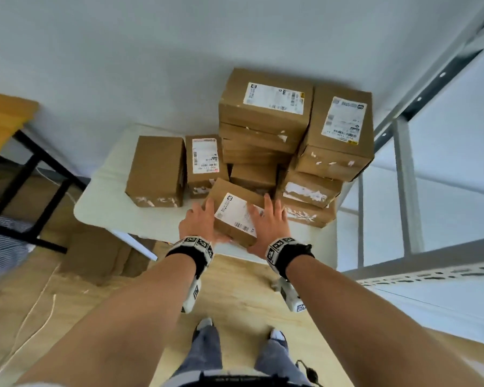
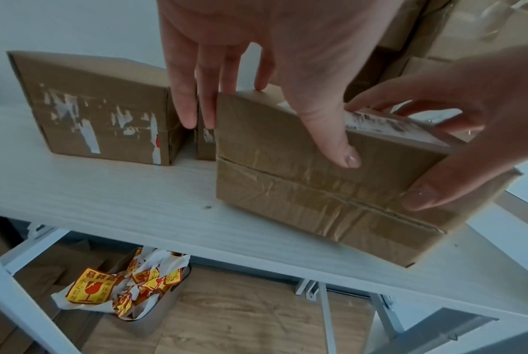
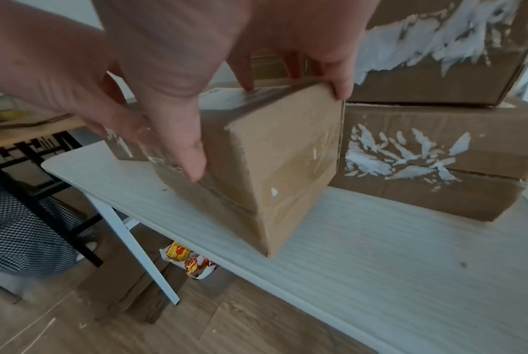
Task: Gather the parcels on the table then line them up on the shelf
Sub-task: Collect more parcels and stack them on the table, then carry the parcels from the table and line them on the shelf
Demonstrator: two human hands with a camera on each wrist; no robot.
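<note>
A small brown parcel (image 1: 235, 216) with a white label sits tilted at the front edge of the white table (image 1: 101, 202). My left hand (image 1: 196, 222) grips its left end, and my right hand (image 1: 268, 222) grips its right end. In the left wrist view the left hand (image 2: 286, 95) has straight fingers down the parcel's (image 2: 332, 191) far side and its thumb on the taped front face. The right wrist view shows the right hand (image 3: 265, 119) with fingertips over the parcel's (image 3: 280, 167) top edge and the thumb on its near face. Whether the parcel touches the table I cannot tell.
Two brown boxes (image 1: 157, 171) (image 1: 204, 160) stand left of the held parcel. Stacks of several parcels (image 1: 266, 107) (image 1: 338, 132) rise behind and to the right. A grey metal shelf (image 1: 430, 269) is at the right. Under the table is a bin of fragile stickers (image 2: 129, 294).
</note>
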